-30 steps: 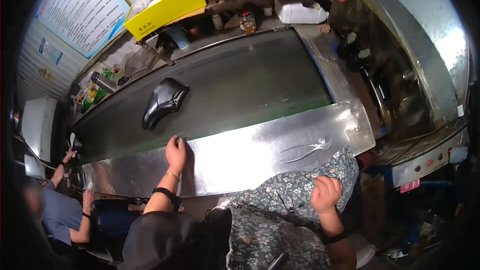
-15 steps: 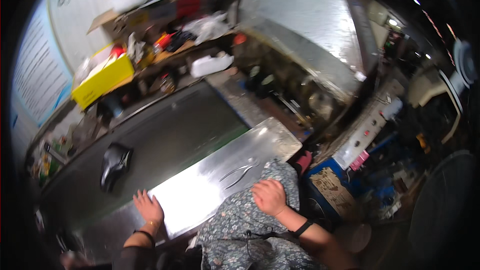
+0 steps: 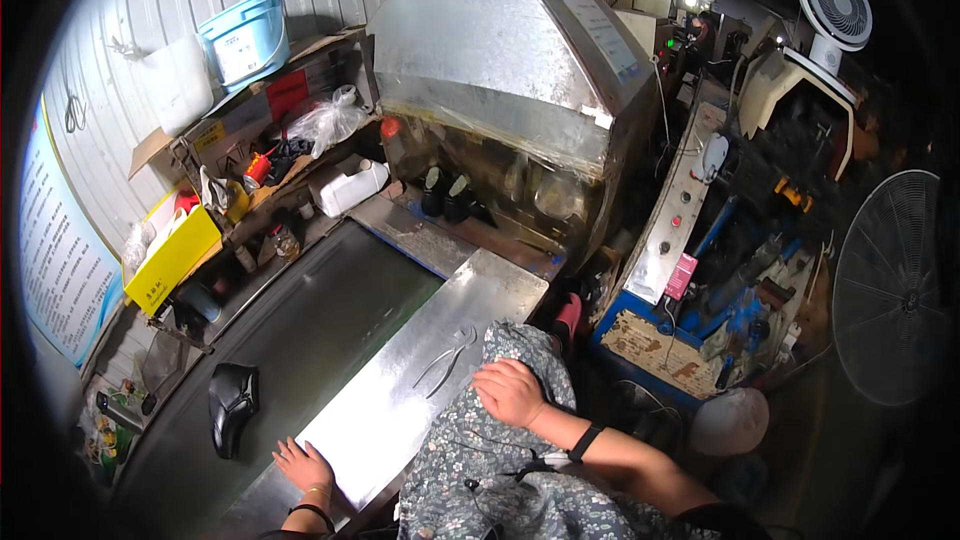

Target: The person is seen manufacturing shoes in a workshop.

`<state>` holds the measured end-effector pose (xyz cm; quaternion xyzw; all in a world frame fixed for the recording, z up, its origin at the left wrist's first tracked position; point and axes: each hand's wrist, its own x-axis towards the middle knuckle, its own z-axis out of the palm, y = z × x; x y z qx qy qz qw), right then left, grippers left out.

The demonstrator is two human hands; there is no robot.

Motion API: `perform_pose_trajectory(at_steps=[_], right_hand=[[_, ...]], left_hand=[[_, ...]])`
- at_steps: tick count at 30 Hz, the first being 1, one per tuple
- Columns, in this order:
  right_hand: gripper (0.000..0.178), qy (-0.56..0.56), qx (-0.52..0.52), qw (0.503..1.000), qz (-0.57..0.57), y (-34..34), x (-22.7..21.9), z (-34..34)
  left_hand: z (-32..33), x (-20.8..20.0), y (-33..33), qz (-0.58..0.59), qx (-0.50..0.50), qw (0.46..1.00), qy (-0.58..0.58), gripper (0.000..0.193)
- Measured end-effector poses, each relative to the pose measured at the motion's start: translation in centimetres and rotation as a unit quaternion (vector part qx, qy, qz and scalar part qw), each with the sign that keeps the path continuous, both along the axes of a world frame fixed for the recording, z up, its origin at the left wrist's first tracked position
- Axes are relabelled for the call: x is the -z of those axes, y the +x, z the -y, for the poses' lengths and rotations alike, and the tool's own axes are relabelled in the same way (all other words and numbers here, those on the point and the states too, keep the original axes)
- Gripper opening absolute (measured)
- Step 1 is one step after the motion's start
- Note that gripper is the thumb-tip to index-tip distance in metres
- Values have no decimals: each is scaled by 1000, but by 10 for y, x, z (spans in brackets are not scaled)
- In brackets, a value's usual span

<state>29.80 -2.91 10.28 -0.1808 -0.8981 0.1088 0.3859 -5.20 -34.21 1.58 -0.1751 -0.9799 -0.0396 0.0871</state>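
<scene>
Change noted: over the last second the view had swung rightward, both hands had altered their pose, and neither had taken up the work; handling of the piece appeared paused. Entries, left to right.

Item: black shoe piece (image 3: 233,410), glossy, curved, lying on the dark belt (image 3: 335,305); untouched, near the left hand's fingertips and plainly apart from them.

Item: left hand (image 3: 303,465), fingers previously curled, now spread and holding nothing, at the belt-side edge of the metal plate (image 3: 500,280); whether the fingertips pressed on it was hard to tell so near the rim.

Item: pliers (image 3: 459,345), handles parted, lying loose on the plate.

Item: right hand (image 3: 508,393), lowered over the floral apron (image 3: 450,460), fingers loosely bent, unclenched, nothing visible in them; just beside the pliers, well apart from the shoe piece.
</scene>
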Motion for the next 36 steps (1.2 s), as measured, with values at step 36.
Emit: perform_pose_trajectory(at_steps=[36], right_hand=[[7,-21,-2,1000,1,-26,-2,-18]], left_hand=[[26,-38,-180,303,-112,893,314,49]])
